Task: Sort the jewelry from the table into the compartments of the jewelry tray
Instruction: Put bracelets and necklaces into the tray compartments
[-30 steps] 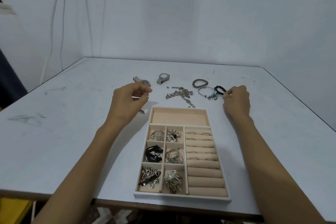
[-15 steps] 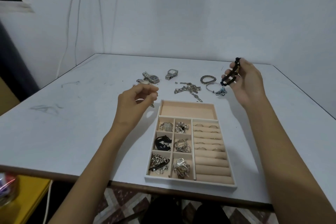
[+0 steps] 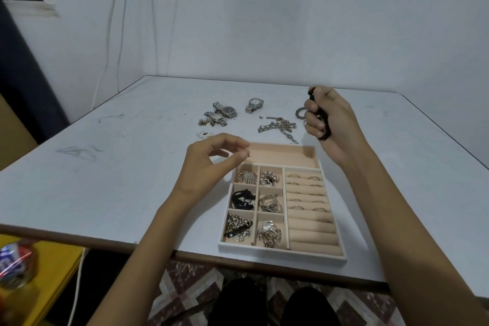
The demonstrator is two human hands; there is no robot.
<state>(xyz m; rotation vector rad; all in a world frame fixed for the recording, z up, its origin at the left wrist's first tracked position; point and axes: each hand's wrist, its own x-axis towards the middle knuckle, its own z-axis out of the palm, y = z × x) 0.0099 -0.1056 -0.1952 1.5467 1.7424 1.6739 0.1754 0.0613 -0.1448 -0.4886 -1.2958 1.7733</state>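
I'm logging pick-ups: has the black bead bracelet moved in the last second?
Yes. The black bead bracelet left the table beside the chain; the right hand grips it, raised near the far right corner of the tray.

**Matt Lining, Bright Metal**

The tray [image 3: 280, 253] has a smooth-looking white rim and a soft, matt beige lining like velvet, and the same cloth covers its padded ring rolls [image 3: 312, 233]. The rings [image 3: 293, 175], the chain [image 3: 277, 127] and the watches [image 3: 229, 111] are shiny, silver-toned metal. The bead bracelet [image 3: 324, 127] gripped by the right hand [image 3: 336, 124] is black with a dull sheen. The tiny piece [image 3: 248, 156] pinched by the left hand [image 3: 211, 164] is too small to judge. The table [image 3: 105, 180] is matt white, scuffed with grey marks.
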